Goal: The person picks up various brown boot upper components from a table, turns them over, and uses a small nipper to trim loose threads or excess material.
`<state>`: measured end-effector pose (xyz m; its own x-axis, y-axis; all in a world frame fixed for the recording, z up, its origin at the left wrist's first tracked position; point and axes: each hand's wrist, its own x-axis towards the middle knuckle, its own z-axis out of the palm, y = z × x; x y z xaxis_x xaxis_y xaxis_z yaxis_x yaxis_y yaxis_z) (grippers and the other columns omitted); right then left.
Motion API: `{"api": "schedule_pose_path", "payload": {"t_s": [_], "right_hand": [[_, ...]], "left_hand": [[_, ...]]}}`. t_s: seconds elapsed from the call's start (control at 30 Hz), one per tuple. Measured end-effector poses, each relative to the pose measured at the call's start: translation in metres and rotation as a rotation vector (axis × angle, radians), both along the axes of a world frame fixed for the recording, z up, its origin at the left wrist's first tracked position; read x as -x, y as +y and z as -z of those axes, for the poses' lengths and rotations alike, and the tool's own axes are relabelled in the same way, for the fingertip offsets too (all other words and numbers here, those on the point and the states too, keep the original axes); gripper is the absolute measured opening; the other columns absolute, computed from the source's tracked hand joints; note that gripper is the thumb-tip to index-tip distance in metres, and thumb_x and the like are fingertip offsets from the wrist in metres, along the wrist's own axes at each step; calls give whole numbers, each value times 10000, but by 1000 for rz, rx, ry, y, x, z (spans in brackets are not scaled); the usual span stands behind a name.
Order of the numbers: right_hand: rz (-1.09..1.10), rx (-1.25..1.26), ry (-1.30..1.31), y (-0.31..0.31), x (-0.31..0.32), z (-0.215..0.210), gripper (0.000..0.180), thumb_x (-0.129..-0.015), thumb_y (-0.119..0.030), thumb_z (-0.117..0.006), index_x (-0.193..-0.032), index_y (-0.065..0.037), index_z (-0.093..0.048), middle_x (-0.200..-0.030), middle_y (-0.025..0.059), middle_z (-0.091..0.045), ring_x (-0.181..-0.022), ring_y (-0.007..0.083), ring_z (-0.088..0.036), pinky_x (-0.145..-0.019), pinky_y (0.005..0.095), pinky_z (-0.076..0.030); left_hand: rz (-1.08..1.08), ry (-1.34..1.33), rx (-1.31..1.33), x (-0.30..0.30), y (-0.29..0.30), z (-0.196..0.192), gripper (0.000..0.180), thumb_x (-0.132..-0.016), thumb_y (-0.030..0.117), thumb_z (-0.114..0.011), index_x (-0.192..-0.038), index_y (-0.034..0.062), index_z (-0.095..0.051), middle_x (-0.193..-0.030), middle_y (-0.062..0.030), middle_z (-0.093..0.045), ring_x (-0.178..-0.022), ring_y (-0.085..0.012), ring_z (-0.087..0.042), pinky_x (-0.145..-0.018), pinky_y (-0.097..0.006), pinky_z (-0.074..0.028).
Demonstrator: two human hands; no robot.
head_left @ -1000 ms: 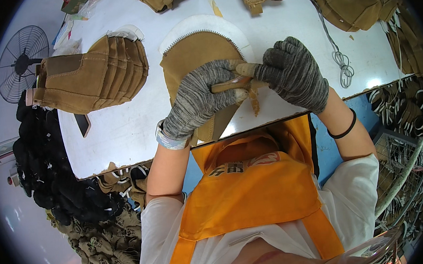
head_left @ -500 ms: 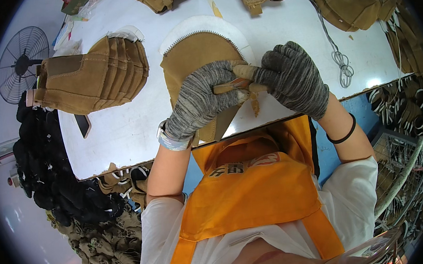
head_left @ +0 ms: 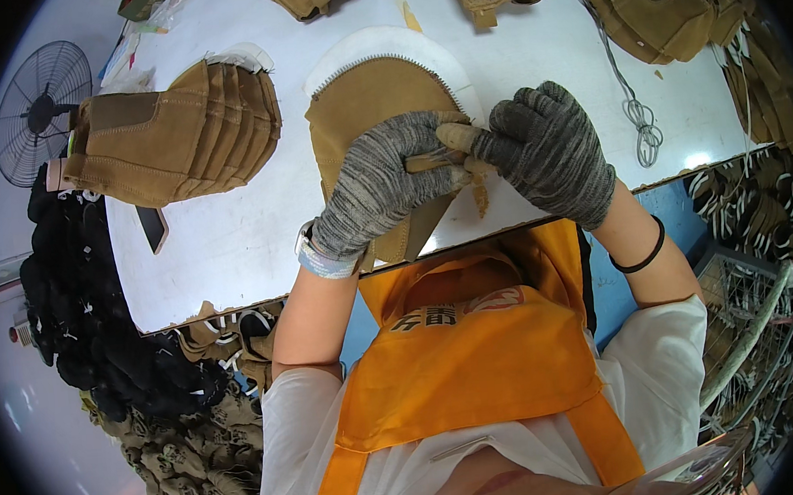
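Observation:
A brown suede shoe upper lies on the white table, its rounded end edged with zigzag stitching and a white lining. Over its right side my left hand, in a grey knit glove, is closed, with a folded edge of the upper pinched between thumb and fingers. My right hand, gloved the same way, has its thumb and forefinger closed at that edge, touching the left fingertips. The exact grip of the right fingertips is partly hidden.
Stacked brown uppers lie to the left, beside a dark phone-like slab. More uppers sit at the far right, near a looped grey cord. A fan stands beyond the table's left edge.
The gap between my left thumb and fingers has narrowed, and less of the orange-tan inner side shows there. Both hands stay at nearly the same place on the upper.

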<state>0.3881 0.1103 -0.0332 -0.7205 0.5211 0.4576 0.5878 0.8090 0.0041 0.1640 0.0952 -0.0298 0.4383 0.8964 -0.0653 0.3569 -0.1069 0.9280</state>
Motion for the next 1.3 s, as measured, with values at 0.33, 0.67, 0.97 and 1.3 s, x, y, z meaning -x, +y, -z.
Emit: {"api": "schedule_pose_path", "payload": {"t_s": [0.33,0.67,0.97,1.3], "right_hand": [[50,1,-63,5,-8,-7,376,-785,-205,-614,-1155,-193,-672,-737,37,-560,-665,201,-561,-608,345,-429],[17,-6,26,-1,-3,-4,390,-769,-192,-620,-1154,-207,-676,-717,41,-552,-665,204,-550,-615,340,-428],[308,416,671,3,-27,-2,298,-910,-199,-597,-1175,-72,-648,-801,115,-596,-737,258,-588,-672,364,-484],[623,-23,323,9,-57,33,229,-868,-162,-628,-1076,-100,-700,-913,114,-634,-827,268,-594,-755,349,-481]], "left_hand": [[14,57,-43,2,1,6,497,-762,199,-794,-1195,43,-606,-1080,-69,-671,-1024,-182,-614,-922,-318,-481],[26,92,-105,4,3,9,504,-782,277,-780,-1192,43,-604,-1082,-87,-666,-1009,-201,-622,-891,-326,-498],[12,34,-64,5,0,9,523,-781,271,-773,-1233,73,-599,-1158,-99,-643,-1072,-234,-605,-945,-339,-474],[18,-19,-131,1,-6,3,486,-792,193,-764,-1225,49,-598,-1145,-88,-648,-1082,-199,-595,-976,-309,-447]]}}
